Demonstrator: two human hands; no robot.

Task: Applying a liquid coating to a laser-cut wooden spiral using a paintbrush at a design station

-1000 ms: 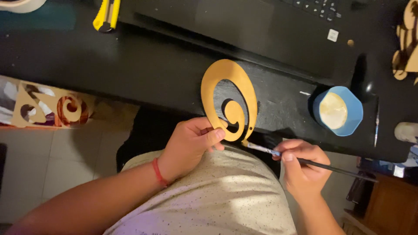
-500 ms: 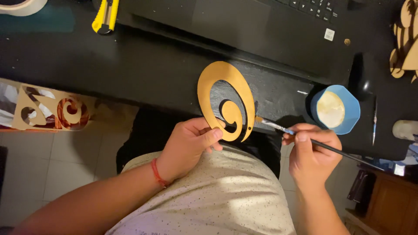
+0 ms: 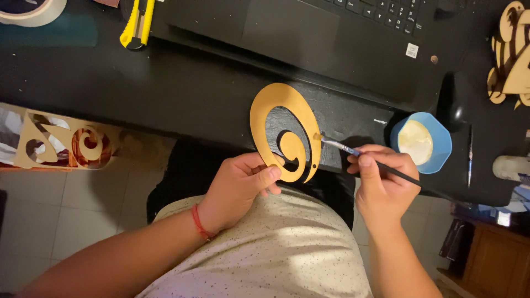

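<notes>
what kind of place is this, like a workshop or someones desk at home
Most likely a home desk used for craft work: a laptop on a black desk, a blue bowl of pale paint, a yellow utility knife, and wooden cutouts.

The left hand (image 3: pixel 243 185) is pinching the lower edge of a golden spiral cutout (image 3: pixel 279 118), holding it up just in front of the black desk (image 3: pixel 182 88). The right hand (image 3: pixel 383 182), right of the cutout, is gripping a thin paintbrush (image 3: pixel 353 150) whose tip is touching the cutout's right rim. A blue bowl (image 3: pixel 439 146) of pale paint is sitting further right of the cutout, a yellow utility knife (image 3: pixel 135 25) far up to its left.
</notes>
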